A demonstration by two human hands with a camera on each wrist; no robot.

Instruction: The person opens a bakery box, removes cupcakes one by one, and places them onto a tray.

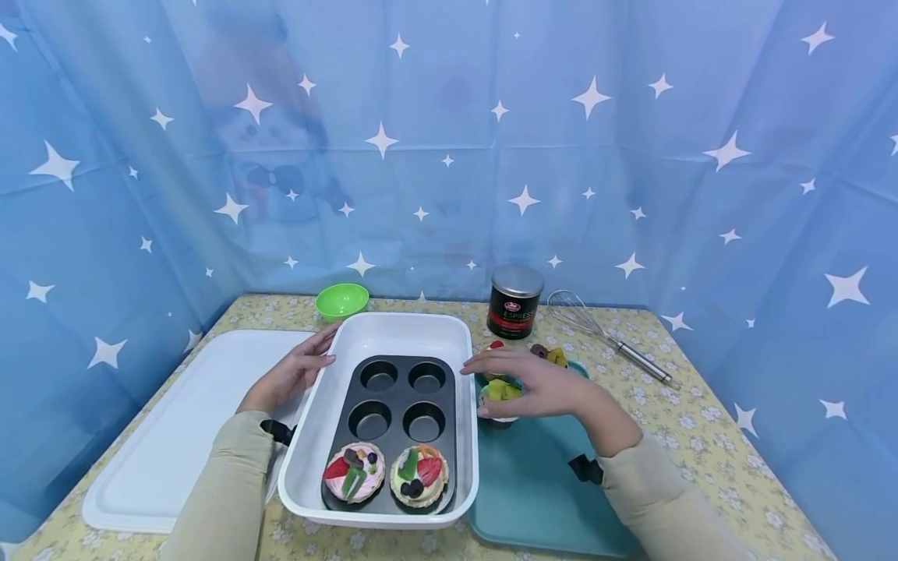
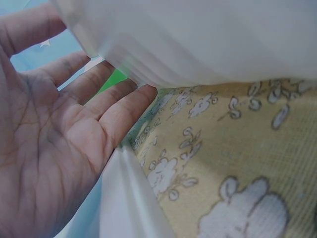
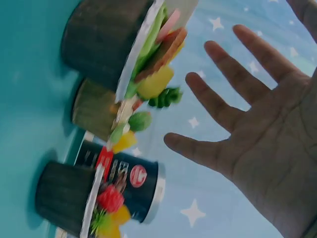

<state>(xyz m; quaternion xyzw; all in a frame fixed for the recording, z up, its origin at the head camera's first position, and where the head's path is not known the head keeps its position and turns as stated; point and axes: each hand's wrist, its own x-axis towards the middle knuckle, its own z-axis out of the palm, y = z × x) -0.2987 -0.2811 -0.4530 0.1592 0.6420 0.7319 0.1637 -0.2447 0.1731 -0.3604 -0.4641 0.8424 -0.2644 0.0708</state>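
Observation:
My left hand lies along the left side of a deep white baking dish. Its fingers are straight, with the tips at the dish's outer wall in the left wrist view. A dark muffin tin sits inside the dish. Two fruit-topped tarts fill its front cups; the back cups are empty. To the right, my right hand hovers with spread fingers, holding nothing. Below and beside it, three fruit-topped cupcakes in dark cups stand on a teal tray.
A white board with a raised rim lies on the left, partly under the left arm. Behind the dish is a green bowl. An espresso tin and a whisk are at the back right. Blue curtains surround the table.

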